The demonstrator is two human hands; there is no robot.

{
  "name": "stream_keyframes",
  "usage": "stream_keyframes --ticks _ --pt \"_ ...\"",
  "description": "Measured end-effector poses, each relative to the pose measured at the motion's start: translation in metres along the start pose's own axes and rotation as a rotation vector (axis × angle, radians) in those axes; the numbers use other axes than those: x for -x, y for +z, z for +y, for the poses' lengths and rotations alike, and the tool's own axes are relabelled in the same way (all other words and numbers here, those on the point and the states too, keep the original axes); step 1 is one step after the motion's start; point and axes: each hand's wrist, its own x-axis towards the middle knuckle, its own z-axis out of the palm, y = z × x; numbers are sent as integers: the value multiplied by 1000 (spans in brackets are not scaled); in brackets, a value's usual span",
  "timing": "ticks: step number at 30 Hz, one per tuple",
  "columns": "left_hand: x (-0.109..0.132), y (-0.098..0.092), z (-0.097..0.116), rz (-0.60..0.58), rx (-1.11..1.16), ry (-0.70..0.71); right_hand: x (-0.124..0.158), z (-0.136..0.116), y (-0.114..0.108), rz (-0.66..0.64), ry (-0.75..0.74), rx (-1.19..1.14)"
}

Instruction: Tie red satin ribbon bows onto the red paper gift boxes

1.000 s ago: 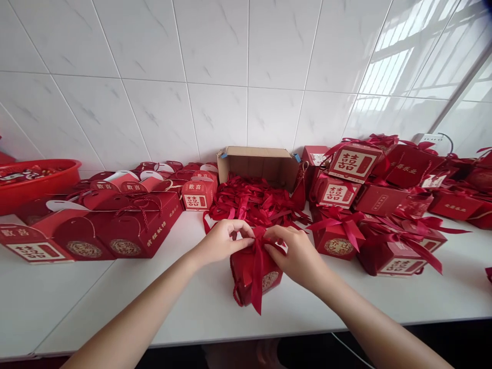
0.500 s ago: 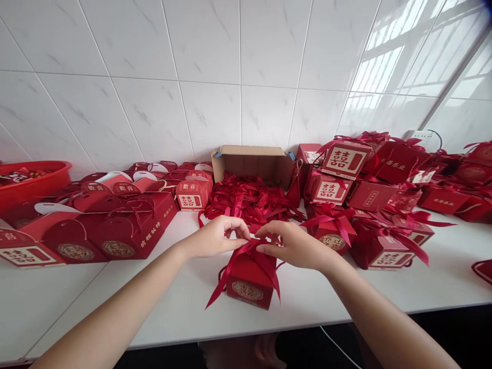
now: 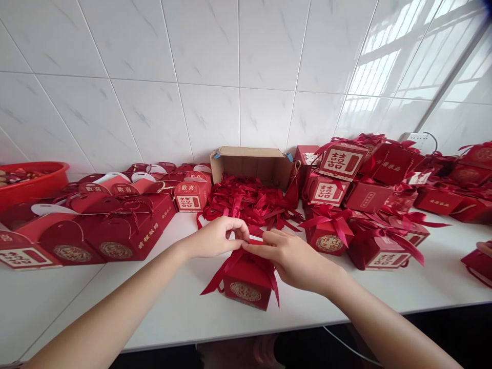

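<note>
A small red gift box (image 3: 248, 287) with a gold round emblem stands near the table's front edge. Red ribbon (image 3: 219, 277) lies over its top, its tails hanging down on both sides. Above the box, my left hand (image 3: 217, 238) pinches the ribbon between thumb and fingertips. My right hand (image 3: 295, 256) is beside it, index finger reaching to the left fingertips and the other fingers curled over the ribbon. The knot or loop itself is hidden by my fingers. Just behind the hands lies a heap of loose red ribbons (image 3: 249, 200).
An open cardboard carton (image 3: 249, 159) lies behind the ribbon heap. Untied red boxes (image 3: 126, 230) stand at left, near a red basin (image 3: 34, 179). Ribboned boxes (image 3: 342, 161) are stacked at right. Part of another person's hand (image 3: 485, 248) touches a box (image 3: 478, 264) at the right edge.
My right hand has turned over the ribbon, its index finger now stretched to the left fingertips. My left hand keeps its pinch. A hand has appeared at the far right edge.
</note>
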Motion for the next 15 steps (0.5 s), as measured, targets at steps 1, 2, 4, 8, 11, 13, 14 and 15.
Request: stream_keyframes --ticks 1,2,4,8,11,13,14,15 --pt "0 0 0 -1 3 -1 0 0 1 -2 -8 14" --pt "-1 0 0 -2 8 -5 1 0 2 -3 -17 24" --pt "-2 0 -1 0 15 -12 2 0 2 -11 -30 36" --pt "-5 0 -3 45 9 -20 3 0 1 -19 -36 52" --pt "-6 1 -3 41 11 -33 3 0 0 0 -45 41" --pt "-6 0 -3 24 19 -28 4 0 -1 27 -40 19" --pt "-6 0 -3 14 23 -23 3 0 -1 39 -34 13" --pt "-5 -1 -2 4 24 -20 3 -1 0 47 -28 14"
